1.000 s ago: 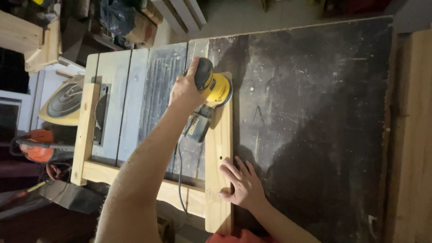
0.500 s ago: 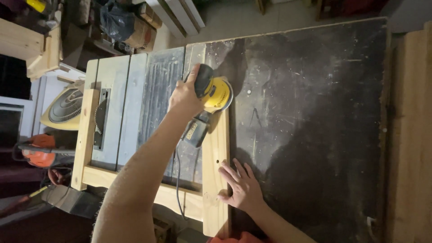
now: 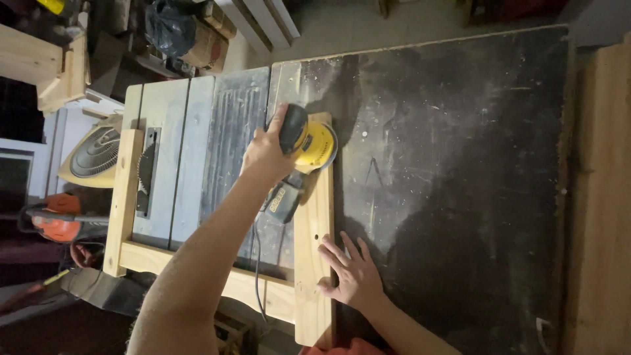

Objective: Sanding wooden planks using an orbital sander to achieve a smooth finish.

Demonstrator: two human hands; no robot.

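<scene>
Head view: one yellow-and-black orbital sander (image 3: 309, 141), one pale wooden frame (image 3: 314, 263), two hands. Left hand (image 3: 269, 152): fingers wrapped tight over the sander's black top; its round yellow body sits on the far end of the frame's right rail. Right hand (image 3: 351, 276): fingers spread flat, grasping nothing, pressing the rail's edge and the dark dusty surface (image 3: 460, 164). One power cord (image 3: 255, 263) trails back under the left forearm.

Sander (image 3: 314, 143) on wooden frame (image 3: 314, 250), frame across table saw (image 3: 197, 158), fan (image 3: 95, 154) at left
</scene>
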